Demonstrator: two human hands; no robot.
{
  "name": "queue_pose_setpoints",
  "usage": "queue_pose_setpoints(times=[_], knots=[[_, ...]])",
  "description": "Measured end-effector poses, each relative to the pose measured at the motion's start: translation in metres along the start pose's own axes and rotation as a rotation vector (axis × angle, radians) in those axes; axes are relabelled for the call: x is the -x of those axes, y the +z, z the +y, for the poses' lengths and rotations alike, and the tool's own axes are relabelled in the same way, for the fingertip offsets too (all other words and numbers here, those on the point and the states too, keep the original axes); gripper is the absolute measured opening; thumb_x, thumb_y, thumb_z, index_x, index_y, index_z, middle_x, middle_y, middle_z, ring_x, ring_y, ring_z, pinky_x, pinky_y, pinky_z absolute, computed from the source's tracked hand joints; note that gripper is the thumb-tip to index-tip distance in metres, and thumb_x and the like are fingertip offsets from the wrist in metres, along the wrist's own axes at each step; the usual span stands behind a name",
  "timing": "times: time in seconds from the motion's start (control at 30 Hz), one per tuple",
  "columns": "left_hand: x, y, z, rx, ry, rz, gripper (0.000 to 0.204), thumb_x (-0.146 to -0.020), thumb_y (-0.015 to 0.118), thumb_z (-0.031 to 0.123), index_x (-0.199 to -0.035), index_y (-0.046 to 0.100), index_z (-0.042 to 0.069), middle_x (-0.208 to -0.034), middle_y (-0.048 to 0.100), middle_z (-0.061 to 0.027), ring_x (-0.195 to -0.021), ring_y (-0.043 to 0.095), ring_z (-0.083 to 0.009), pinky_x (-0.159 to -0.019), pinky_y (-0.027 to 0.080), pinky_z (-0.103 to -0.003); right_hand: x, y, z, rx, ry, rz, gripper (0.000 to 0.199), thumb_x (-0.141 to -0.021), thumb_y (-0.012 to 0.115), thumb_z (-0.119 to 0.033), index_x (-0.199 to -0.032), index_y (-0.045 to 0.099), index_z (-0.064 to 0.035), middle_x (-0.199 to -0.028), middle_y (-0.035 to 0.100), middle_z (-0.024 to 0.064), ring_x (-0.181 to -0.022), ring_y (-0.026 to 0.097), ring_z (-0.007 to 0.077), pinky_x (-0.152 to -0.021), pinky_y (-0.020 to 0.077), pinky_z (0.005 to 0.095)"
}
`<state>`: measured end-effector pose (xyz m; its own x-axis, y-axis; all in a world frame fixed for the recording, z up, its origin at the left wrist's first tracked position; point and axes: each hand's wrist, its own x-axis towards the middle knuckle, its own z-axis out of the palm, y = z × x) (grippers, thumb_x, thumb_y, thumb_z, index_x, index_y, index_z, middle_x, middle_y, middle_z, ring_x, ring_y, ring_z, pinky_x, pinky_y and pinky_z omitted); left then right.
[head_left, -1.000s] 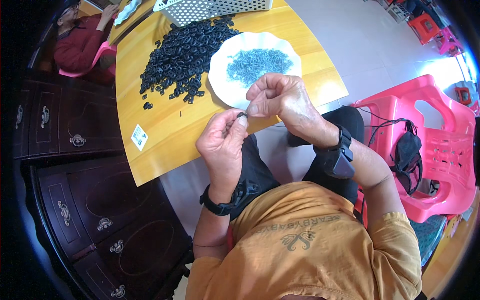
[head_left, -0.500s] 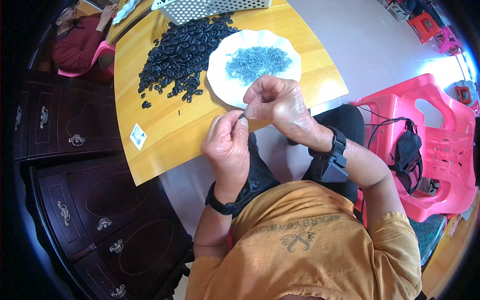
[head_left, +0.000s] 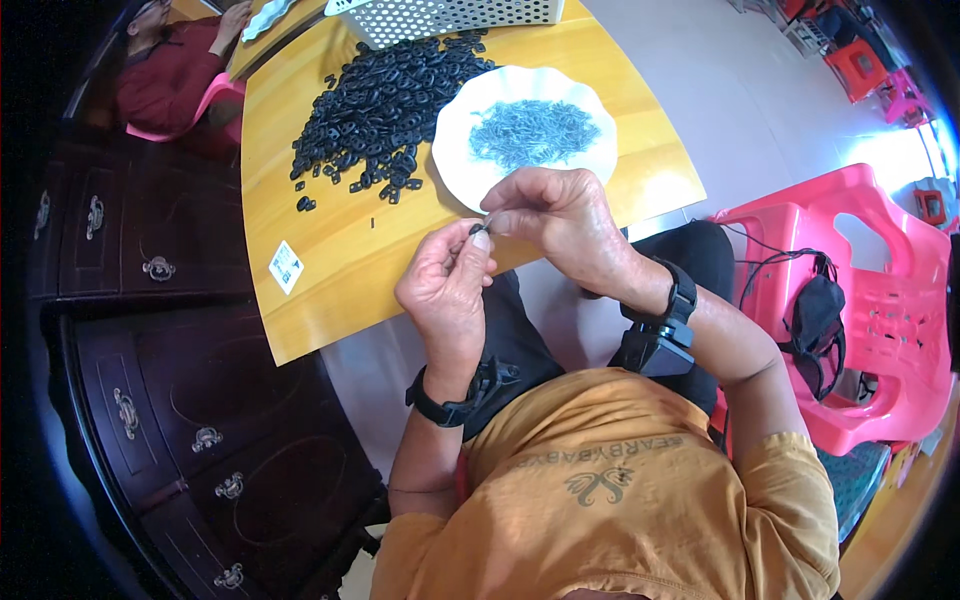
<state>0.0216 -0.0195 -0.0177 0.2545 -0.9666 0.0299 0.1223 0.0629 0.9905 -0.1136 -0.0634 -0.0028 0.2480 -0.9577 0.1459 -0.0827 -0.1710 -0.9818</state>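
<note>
Bright daylight from right, sharp centre, dark fisheye-bent edges

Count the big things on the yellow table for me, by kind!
Round white scalloped plate of small grey metal pieces: 1
Heap of small black plastic rings: 1
White perforated plastic basket: 1
Small white square sticker: 1
Total: 4

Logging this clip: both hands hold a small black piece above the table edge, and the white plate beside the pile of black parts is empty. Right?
Not quite. In the head view the white plate holds a heap of small grey metal pieces. The rest stands: left hand and right hand hold the small black piece, beside the pile of black parts.
</note>
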Motion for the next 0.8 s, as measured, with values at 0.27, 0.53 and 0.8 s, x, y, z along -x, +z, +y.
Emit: queue_pose_setpoints(times=[0.27,0.53,0.8], knots=[[-0.001,-0.006,-0.001,0.106,-0.097,-0.025,0.017,-0.082,0.063,0.001,-0.097,0.06,-0.006,-0.079,0.062,-0.0062,-0.06,0.055,-0.0078,-0.051,0.044,-0.018,-0.004,0.004,0.001,0.033,0.046,-0.034,0.006,-0.075,0.059,0.004,-0.079,0.061,0.0007,-0.073,0.062,0.0006,-0.072,0.053,0.0052,-0.066,0.0452,0.0224],[0.001,-0.007,-0.003,0.152,-0.073,0.005,0.013,-0.081,0.064,0.001,-0.091,0.06,-0.005,-0.073,0.061,-0.006,-0.055,0.053,-0.0092,-0.05,0.044,-0.02,-0.001,0.018,0.007,0.078,0.014,-0.032,0.006,-0.077,0.059,0.005,-0.079,0.058,-0.0003,-0.073,0.058,-0.0007,-0.072,0.051,0.0057,-0.066,0.0446,0.0228],[-0.001,-0.028,-0.005,0.23,-0.099,0.006,0.01,-0.083,0.061,0.002,-0.09,0.06,-0.005,-0.073,0.06,-0.0071,-0.054,0.053,-0.0108,-0.049,0.044,-0.021,-0.004,0.034,0.003,0.122,-0.001,-0.056,0.007,-0.076,0.059,0.007,-0.08,0.059,0.0011,-0.074,0.06,0.0024,-0.073,0.054,0.0075,-0.067,0.0463,0.0242]])
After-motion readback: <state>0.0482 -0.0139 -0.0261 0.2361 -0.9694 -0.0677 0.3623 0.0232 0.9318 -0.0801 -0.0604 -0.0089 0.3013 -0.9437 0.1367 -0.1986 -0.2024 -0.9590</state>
